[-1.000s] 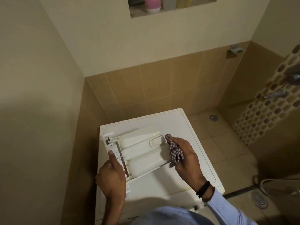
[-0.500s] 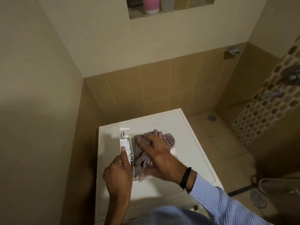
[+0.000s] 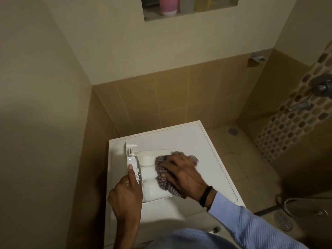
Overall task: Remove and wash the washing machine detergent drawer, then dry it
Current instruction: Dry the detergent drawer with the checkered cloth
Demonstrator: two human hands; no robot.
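The drawer [image 3: 150,190] is lying on the top of the washing machine [image 3: 206,151], lower centre of the frame, and it is being steadied at its front panel, on its left end, by the left hand [image 3: 125,196]. The panel is clamped between thumb and curled fingers, with the forefinger laid straight along its upper edge. A checked cloth [image 3: 162,178] is bunched under the right hand [image 3: 183,175], whose fingers are curled over it and pressed onto the drawer's middle; the hand is blurred, so a drying stroke is judged to be under way. The drawer is seen as white moulded plastic, with smooth rounded humps on the side turned up and small clips and ribs beside the panel. It is judged light and stiff, probably slick where wet, and the thin clips could be snapped. The sturdy front panel and the long side walls are judged the safest places for it to be taken.
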